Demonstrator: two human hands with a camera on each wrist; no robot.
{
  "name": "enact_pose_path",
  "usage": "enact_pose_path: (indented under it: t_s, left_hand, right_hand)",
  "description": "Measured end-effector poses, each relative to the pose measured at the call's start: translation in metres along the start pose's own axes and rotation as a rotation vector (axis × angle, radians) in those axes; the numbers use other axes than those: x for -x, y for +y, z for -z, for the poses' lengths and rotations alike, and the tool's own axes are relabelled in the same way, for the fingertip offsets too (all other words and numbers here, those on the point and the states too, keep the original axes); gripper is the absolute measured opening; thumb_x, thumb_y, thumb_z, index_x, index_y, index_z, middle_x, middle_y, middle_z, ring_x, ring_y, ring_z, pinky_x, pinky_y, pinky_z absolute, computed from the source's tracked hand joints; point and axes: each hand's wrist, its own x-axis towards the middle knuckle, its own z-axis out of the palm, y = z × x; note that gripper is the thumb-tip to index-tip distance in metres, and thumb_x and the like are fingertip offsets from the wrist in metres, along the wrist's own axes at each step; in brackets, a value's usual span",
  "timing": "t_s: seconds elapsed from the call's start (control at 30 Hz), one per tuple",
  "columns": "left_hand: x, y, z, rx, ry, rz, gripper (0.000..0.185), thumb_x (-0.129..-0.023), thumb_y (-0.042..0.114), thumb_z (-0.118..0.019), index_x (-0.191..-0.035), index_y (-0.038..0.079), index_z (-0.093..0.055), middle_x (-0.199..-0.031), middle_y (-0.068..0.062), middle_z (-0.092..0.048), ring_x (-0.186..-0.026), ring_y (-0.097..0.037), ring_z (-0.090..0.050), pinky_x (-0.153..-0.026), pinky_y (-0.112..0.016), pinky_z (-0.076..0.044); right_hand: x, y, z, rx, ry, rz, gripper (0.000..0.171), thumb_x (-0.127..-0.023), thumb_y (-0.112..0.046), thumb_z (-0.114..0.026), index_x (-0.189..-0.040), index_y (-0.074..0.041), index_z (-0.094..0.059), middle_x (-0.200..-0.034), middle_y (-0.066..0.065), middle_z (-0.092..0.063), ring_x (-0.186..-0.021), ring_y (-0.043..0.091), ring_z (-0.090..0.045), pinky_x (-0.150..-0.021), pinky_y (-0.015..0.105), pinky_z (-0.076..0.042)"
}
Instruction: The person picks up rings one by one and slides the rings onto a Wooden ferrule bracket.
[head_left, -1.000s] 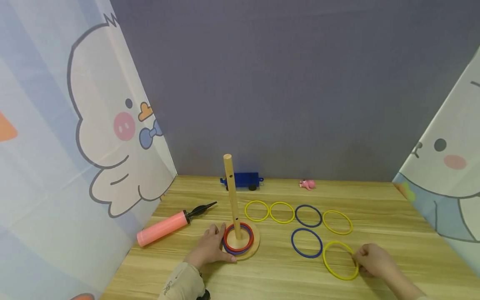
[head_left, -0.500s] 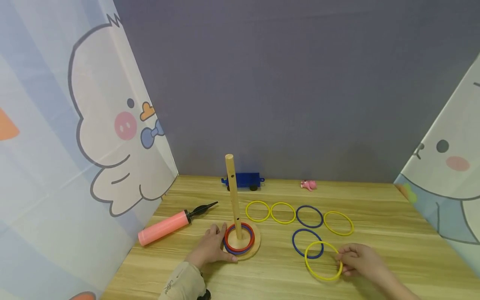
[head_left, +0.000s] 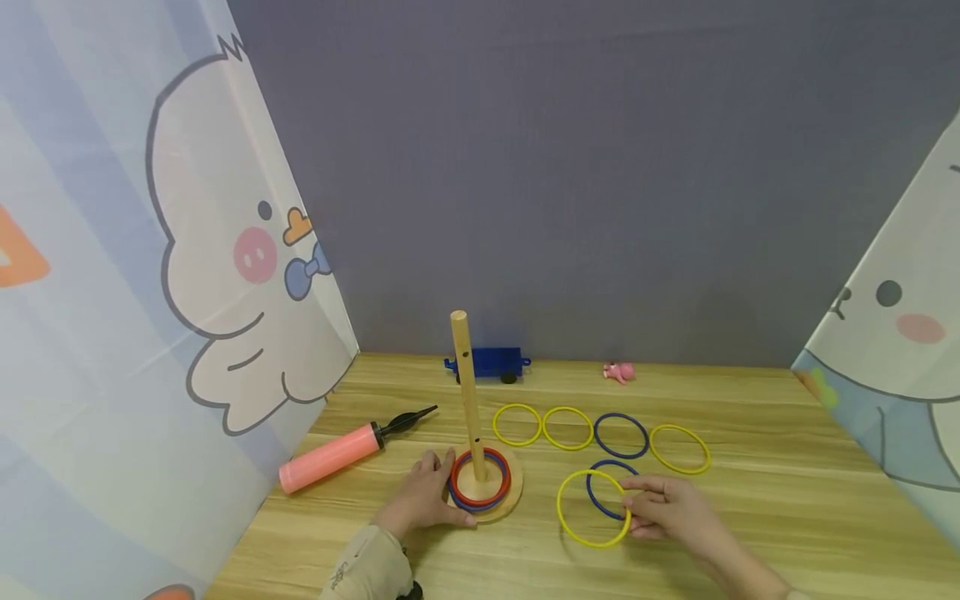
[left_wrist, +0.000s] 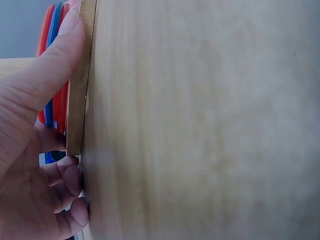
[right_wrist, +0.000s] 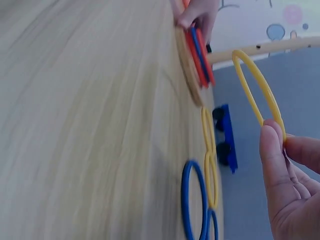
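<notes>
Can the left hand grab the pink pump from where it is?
Probably yes. The left hand rests on the round wooden base, and the pink air pump lies close beside it on the wooden table, with nothing in between.

Right hand pinches yellow ring; ring's rim at pinch hidden under fingers. Blue ring just beyond grip, part covered by hand and crossed by yellow ring. In right wrist view, right hand cut by lower and right edges; table beside grip blurred. Left hand on peg base; base edge under fingers hidden, forearm cut by bottom edge. In left wrist view, left hand cut by left edge, base seen edge-on only, peg out of frame. Pink toy far beyond grip too small to identify.
</notes>
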Motion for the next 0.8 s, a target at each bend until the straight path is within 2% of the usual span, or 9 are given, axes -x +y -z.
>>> enact_pose_path:
  t_s: [0.2, 0.47, 0.8]
  left_hand:
    - [0.001, 0.0, 0.0, 0.003, 0.002, 0.01, 0.122, -0.061, 0.063, -0.083, -0.151, -0.001, -0.031, -0.105, -0.009, -0.04, -0.089, -0.023, -0.038, -0.075, -0.04, -0.039]
    - [0.001, 0.001, 0.0, 0.002, 0.004, 0.011, 0.122, -0.061, 0.062, -0.084, -0.151, -0.001, -0.031, -0.103, -0.008, -0.039, -0.088, -0.023, -0.037, -0.075, -0.04, -0.038]
    - [-0.001, 0.002, 0.0, -0.017, 0.009, 0.009, 0.122, -0.061, 0.063, -0.084, -0.151, -0.001, -0.031, -0.105, -0.008, -0.04, -0.089, -0.023, -0.039, -0.077, -0.041, -0.04]
  right_hand:
    - [-0.007, -0.01, -0.019, -0.03, 0.002, -0.005, 0.053, -0.095, -0.009, -0.062, -0.134, 0.021, -0.04, -0.087, 0.011, -0.07, -0.073, 0.016, -0.067, -0.071, 0.036, -0.056]
    - [-0.014, -0.018, -0.036, -0.057, -0.025, 0.015, 0.048, -0.095, -0.011, -0.064, -0.13, 0.017, -0.047, -0.088, 0.009, -0.071, -0.073, 0.016, -0.068, -0.069, 0.032, -0.056]
    - [-0.024, -0.029, -0.053, -0.087, -0.049, 0.041, 0.046, -0.095, -0.01, -0.062, -0.13, 0.015, -0.046, -0.09, 0.011, -0.07, -0.073, 0.015, -0.067, -0.07, 0.032, -0.056]
